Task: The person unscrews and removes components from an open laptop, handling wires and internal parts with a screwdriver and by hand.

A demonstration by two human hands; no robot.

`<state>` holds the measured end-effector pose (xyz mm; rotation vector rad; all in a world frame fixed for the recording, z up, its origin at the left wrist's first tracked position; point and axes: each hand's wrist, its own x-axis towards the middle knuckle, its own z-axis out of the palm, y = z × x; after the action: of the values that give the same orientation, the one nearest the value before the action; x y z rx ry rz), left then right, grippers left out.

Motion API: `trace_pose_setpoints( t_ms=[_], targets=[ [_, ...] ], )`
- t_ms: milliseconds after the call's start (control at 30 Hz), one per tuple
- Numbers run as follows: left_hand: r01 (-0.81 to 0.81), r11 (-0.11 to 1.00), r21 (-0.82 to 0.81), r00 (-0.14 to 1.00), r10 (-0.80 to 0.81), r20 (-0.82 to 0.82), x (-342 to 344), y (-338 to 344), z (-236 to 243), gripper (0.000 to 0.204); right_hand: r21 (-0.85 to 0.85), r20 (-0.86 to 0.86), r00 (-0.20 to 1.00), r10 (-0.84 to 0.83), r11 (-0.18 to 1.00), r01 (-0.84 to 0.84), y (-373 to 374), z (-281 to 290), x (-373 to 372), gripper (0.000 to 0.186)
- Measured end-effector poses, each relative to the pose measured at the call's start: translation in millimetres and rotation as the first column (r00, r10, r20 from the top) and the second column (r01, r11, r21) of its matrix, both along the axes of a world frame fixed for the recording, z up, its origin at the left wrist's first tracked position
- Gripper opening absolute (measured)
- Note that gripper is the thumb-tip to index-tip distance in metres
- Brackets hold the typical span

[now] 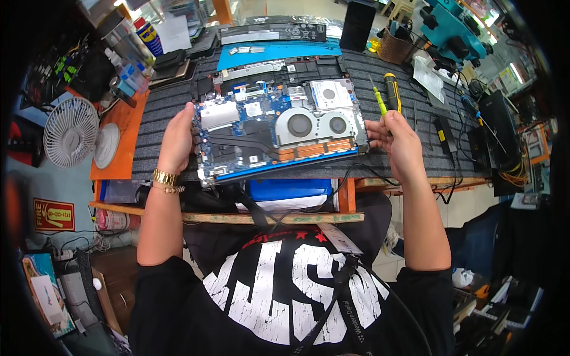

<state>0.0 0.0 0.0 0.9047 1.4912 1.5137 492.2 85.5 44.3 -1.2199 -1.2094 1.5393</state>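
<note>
An opened laptop (pixel 261 118) lies bottom side up before me, its blue board, two fans, copper heat pipe and silver drive bay bare. Its near edge looks raised above the striped grey mat. My left hand (pixel 178 139) grips the laptop's left edge, thumb at the side and the other fingers mostly hidden. At the right edge my right hand (pixel 404 142) touches the case with its fingers, while a slim yellow-green screwdriver (pixel 379 101) is pinched at its thumb. Just behind that hand, a thicker yellow-and-black screwdriver (pixel 392 92) rests on the mat.
Behind the laptop lie a blue mat (pixel 237 59) and a long black battery (pixel 273 34). A teal microscope (pixel 454 29) and a brown cup (pixel 394 46) stand far right. A white fan (pixel 70 132) is at the left. Cables run along the right side.
</note>
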Motion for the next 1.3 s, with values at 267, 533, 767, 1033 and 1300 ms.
trace_pose_setpoints(
  t_ms=[267, 533, 767, 1033, 1300],
  targets=[
    [0.094, 0.867, -0.489, 0.949, -0.227, -0.221, 18, -73, 38, 0.083, 0.144, 0.257, 0.965, -0.054, 0.989, 0.017, 38, -5, -21, 0.025],
    [0.178, 0.806, -0.564, 0.901, -0.364, -0.236, 24, -144, 43, 0.083, 0.317, 0.414, 0.91, -0.007, 0.939, -0.137, 33, -8, -48, 0.035],
    [0.24, 0.736, -0.632, 0.842, -0.482, -0.242, 24, -156, 44, 0.08, 0.298, 0.514, 0.857, 0.016, 0.934, -0.196, 57, -15, -48, 0.034],
    [0.258, 0.949, -0.182, 0.544, -0.298, -0.784, 44, -50, 96, 0.042, 0.474, 0.395, 0.9, -0.186, 0.88, -0.026, 29, -32, -43, 0.033],
    [0.235, 0.9, -0.367, 0.309, -0.427, -0.85, 74, 74, 49, 0.049, 0.449, 0.375, 0.911, -0.171, 0.893, -0.017, -120, 6, -53, 0.028]
  ],
)
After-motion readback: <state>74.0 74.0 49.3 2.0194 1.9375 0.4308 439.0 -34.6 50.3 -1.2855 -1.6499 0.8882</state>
